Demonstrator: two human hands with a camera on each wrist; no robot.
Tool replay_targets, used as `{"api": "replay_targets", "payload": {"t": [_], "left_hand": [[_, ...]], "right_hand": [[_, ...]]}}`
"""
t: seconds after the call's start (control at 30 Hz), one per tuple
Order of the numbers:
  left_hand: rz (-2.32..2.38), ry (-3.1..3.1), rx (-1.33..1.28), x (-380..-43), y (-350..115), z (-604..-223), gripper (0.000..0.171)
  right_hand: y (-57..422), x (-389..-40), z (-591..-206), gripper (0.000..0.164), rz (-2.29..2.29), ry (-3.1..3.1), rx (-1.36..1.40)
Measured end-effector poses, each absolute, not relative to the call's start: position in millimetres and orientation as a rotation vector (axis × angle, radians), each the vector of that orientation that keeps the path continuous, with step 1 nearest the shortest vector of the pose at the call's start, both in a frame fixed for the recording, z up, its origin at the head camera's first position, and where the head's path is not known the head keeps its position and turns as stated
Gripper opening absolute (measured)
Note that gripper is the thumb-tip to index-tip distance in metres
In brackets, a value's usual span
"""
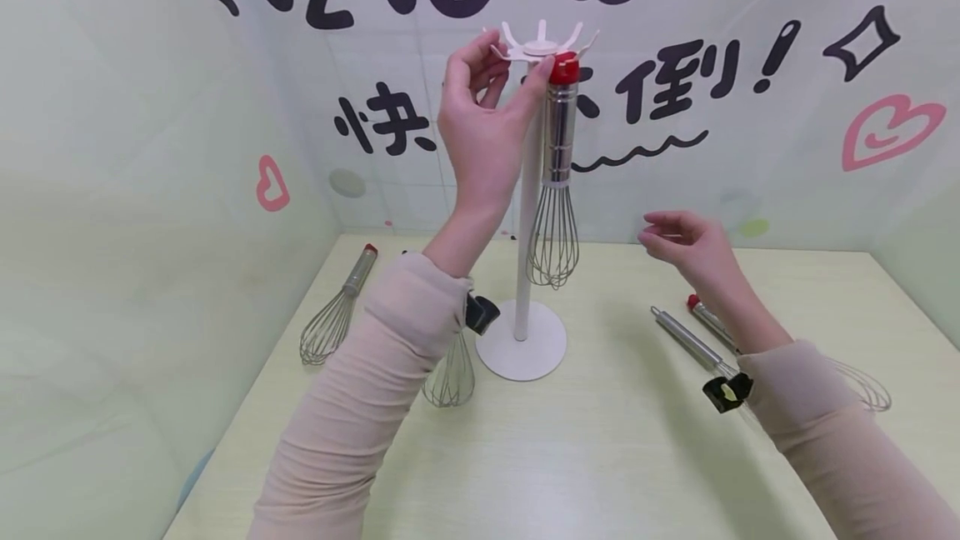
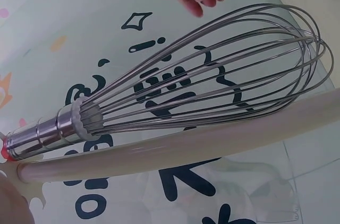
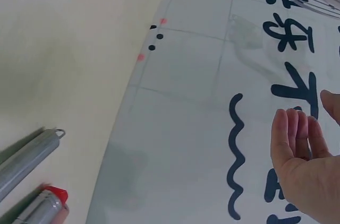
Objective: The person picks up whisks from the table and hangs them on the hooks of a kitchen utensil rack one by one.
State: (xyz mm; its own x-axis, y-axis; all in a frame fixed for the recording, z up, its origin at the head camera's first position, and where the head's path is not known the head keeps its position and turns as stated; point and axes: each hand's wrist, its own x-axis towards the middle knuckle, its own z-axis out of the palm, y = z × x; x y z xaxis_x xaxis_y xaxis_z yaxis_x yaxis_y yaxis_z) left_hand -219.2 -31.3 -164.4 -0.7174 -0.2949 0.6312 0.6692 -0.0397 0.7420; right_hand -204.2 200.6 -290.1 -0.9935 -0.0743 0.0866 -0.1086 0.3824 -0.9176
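Observation:
A whisk (image 1: 561, 132) with a red-capped steel handle hangs wire end down from the top of a white stand (image 1: 530, 190) with several upturned prongs. My left hand (image 1: 483, 119) is raised at the front left of these prongs. Its thumb reaches to the red cap, while the bent fingers lie beside a left prong, apart from the thumb. In the left wrist view, the hanging whisk (image 2: 202, 75) runs alongside the pole (image 2: 159, 147). My right hand (image 1: 693, 248) is in the air right of the stand, fingers loosely bent and holding nothing; the right wrist view shows its palm (image 3: 305, 181).
A red-capped whisk (image 1: 333, 311) lies at the table's left. Another whisk (image 1: 450, 377) is partly hidden by my left sleeve. At right, a plain-handled whisk (image 1: 690, 340) and a red-capped whisk (image 1: 708, 319) lie under my right forearm. A printed sheet (image 1: 405, 182) stands behind the table.

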Motion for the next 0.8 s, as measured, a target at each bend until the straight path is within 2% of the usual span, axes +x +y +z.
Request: {"api": "replay_targets", "payload": {"t": [0.47, 0.8], "left_hand": [[-1.785, -1.582, -0.392, -217.6, -30.9, -164.8, 0.054], [-1.793, -1.566, -0.383, -215.9, -30.7, -163.5, 0.054]], "right_hand": [[236.1, -203.3, -336.5, 0.057, 1.626, -2.755, 0.041], [256.1, -208.4, -365.4, 0.056, 1.532, -2.843, -0.036]]}}
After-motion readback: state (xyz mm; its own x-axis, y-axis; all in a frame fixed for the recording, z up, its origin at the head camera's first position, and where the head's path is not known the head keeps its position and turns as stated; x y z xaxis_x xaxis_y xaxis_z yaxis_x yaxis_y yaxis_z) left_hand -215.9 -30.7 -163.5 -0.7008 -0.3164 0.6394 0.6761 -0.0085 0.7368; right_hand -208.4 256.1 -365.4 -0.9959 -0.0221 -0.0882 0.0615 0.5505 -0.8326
